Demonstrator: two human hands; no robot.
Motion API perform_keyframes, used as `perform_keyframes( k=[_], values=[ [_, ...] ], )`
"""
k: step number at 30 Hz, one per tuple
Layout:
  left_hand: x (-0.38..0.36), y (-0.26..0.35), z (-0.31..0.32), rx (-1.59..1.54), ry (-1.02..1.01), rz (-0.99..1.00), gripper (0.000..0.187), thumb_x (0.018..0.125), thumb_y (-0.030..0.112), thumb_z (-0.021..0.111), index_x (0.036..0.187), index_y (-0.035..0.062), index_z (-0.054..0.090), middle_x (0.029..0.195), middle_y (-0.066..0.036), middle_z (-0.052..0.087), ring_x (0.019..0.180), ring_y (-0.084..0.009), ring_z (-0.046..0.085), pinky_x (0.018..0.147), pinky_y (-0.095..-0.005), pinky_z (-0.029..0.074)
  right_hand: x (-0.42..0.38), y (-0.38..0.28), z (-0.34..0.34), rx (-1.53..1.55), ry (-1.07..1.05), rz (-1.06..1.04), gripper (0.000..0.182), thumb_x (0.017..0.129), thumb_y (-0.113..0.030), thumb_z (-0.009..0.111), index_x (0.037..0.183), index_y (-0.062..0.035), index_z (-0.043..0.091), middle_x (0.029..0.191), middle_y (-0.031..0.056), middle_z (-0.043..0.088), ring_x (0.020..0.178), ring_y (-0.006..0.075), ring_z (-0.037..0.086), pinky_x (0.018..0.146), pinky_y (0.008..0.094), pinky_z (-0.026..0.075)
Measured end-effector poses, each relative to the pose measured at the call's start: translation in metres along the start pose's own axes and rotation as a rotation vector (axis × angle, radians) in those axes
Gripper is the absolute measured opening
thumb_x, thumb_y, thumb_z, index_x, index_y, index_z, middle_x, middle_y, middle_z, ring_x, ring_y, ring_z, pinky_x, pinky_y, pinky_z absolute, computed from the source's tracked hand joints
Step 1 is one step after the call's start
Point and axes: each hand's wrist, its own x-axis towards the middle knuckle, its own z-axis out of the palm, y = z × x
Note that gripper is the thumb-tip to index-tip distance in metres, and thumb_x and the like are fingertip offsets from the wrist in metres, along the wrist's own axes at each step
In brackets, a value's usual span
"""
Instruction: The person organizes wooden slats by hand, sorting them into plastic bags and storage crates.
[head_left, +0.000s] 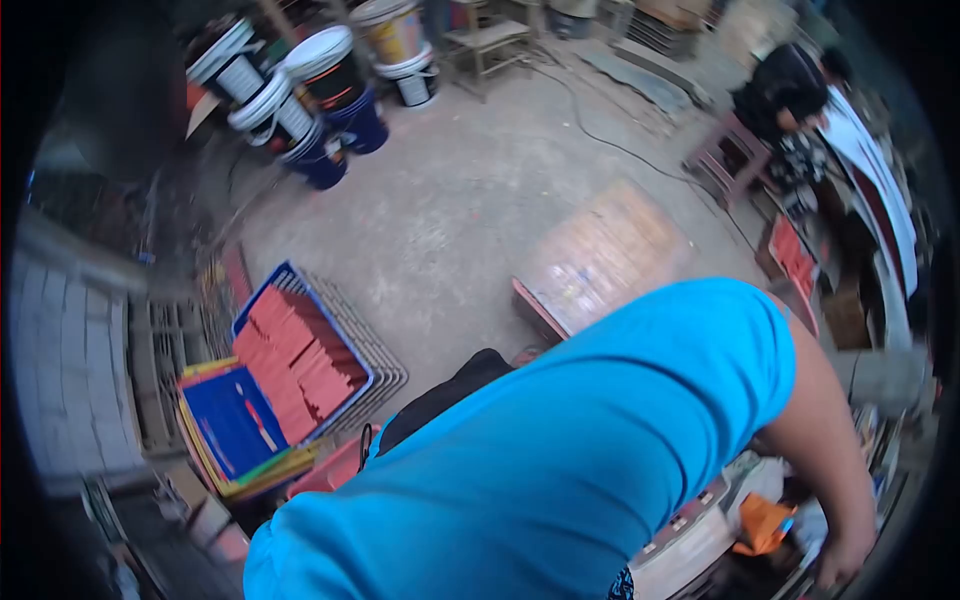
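My right arm in a blue sleeve reaches out to the lower right. My right hand [848, 560] hangs low there, near cluttered items at the dark edge of the view. Its fingers are blurred and partly lost in shadow, so whether it holds anything does not show. Close to its left lies a crumpled orange plastic bag [763, 525], with pale wrapping beside it. My left hand is out of view, and my blue shirt [520, 460] covers much of the lower middle.
At left, a blue-rimmed basket [370, 350] holds stacked red pieces, beside blue and yellow sheets [230, 420]. A low wooden table [610, 255] stands ahead. Stacked paint buckets [325, 90] are at upper left. Another person [790, 100] is near a stool [728, 155]; a cable [600, 135] crosses the floor.
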Motion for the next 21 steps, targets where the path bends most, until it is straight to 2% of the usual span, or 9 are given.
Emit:
perform_keyframes(
  k=[4, 8, 11, 13, 15, 16, 18, 19, 21],
  values=[
    [-0.029, 0.032, -0.06, 0.166, -0.02, -0.089, 0.036, 0.072, 0.034, 0.05, 0.093, 0.008, 0.063, 0.087, -0.017, 0.062, 0.083, -0.034, 0.059, 0.073, -0.0433, 0.047, 0.027, -0.04, 0.012, -0.037, -0.125, -0.126, 0.034, 0.077, -0.011, 0.058, 0.108, 0.0015, 0.053, 0.104, 0.0212, 0.055, 0.096, 0.0337, 0.055, 0.081, 0.038, 0.044],
    [-0.106, 0.05, -0.106, 0.265, -0.055, -0.21, 0.036, 0.071, 0.035, 0.05, 0.092, 0.0079, 0.063, 0.088, -0.017, 0.062, 0.083, -0.0335, 0.059, 0.074, -0.0433, 0.047, 0.06, -0.09, 0.042, -0.101, -0.309, -0.24, 0.032, 0.078, -0.012, 0.058, 0.107, 0.0015, 0.054, 0.101, 0.0211, 0.056, 0.093, 0.0332, 0.056, 0.08, 0.0376, 0.044],
    [-0.204, 0.056, -0.118, 0.269, -0.053, -0.343, 0.037, 0.071, 0.035, 0.05, 0.091, 0.0078, 0.064, 0.088, -0.018, 0.062, 0.084, -0.0332, 0.059, 0.074, -0.0432, 0.047, 0.082, -0.134, 0.08, -0.163, -0.476, -0.307, 0.031, 0.078, -0.012, 0.057, 0.106, 0.0014, 0.055, 0.099, 0.021, 0.057, 0.091, 0.0329, 0.057, 0.079, 0.0374, 0.045],
    [-0.292, 0.06, -0.112, 0.203, 0.023, -0.451, 0.029, 0.061, 0.031, 0.054, 0.071, 0.0059, 0.064, 0.077, -0.019, 0.061, 0.077, -0.0332, 0.06, 0.07, -0.0459, 0.047, 0.096, -0.164, 0.112, -0.212, -0.591, -0.346, 0.031, 0.078, -0.013, 0.057, 0.105, 0.0014, 0.055, 0.098, 0.0209, 0.058, 0.09, 0.0326, 0.058, 0.078, 0.0372, 0.045],
    [-0.4, 0.092, -0.117, 0.076, 0.244, -0.533, 0.026, 0.065, 0.024, 0.052, 0.073, 0.001, 0.06, 0.075, -0.019, 0.061, 0.075, -0.036, 0.059, 0.067, -0.0469, 0.047, 0.109, -0.193, 0.15, -0.261, -0.71, -0.374, 0.03, 0.079, -0.013, 0.057, 0.105, 0.0013, 0.056, 0.096, 0.0208, 0.059, 0.089, 0.0324, 0.058, 0.077, 0.037, 0.046],
    [-0.448, 0.103, -0.117, -0.066, 0.165, -0.752, 0.029, 0.07, 0.021, 0.05, 0.088, 0.0003, 0.06, 0.084, -0.02, 0.06, 0.081, -0.0369, 0.057, 0.075, -0.0459, 0.046, 0.113, -0.205, 0.168, -0.294, -0.77, -0.384, 0.03, 0.079, -0.013, 0.057, 0.105, 0.0013, 0.056, 0.095, 0.0208, 0.059, 0.089, 0.0323, 0.058, 0.077, 0.0369, 0.046],
    [-0.549, 0.137, -0.108, -0.153, 0.272, -1.03, 0.045, 0.077, 0.022, 0.049, 0.118, 0.0029, 0.048, 0.109, -0.022, 0.053, 0.104, -0.0347, 0.049, 0.091, -0.042, 0.037, 0.124, -0.235, 0.206, -0.348, -0.89, -0.388, 0.029, 0.079, -0.013, 0.057, 0.104, 0.0013, 0.057, 0.094, 0.0207, 0.06, 0.087, 0.0321, 0.059, 0.076, 0.0368, 0.046],
    [-0.591, 0.158, -0.098, -0.147, 0.424, -1.164, 0.043, 0.08, 0.023, 0.048, 0.118, 0.0036, 0.049, 0.11, -0.023, 0.053, 0.105, -0.0352, 0.049, 0.09, -0.042, 0.038, 0.128, -0.249, 0.224, -0.377, -0.946, -0.384, 0.029, 0.079, -0.014, 0.057, 0.104, 0.0013, 0.057, 0.093, 0.0207, 0.06, 0.087, 0.032, 0.059, 0.076, 0.0367, 0.046],
    [-0.66, 0.209, -0.079, -0.09, 0.493, -1.637, 0.041, 0.083, 0.027, 0.047, 0.118, 0.006, 0.05, 0.11, -0.021, 0.054, 0.103, -0.0354, 0.051, 0.09, -0.0414, 0.039, 0.134, -0.28, 0.263, -0.44, -1.042, -0.379, 0.028, 0.079, -0.014, 0.057, 0.103, 0.0012, 0.057, 0.092, 0.0206, 0.061, 0.086, 0.0317, 0.06, 0.075, 0.0365, 0.047]
  ],
)
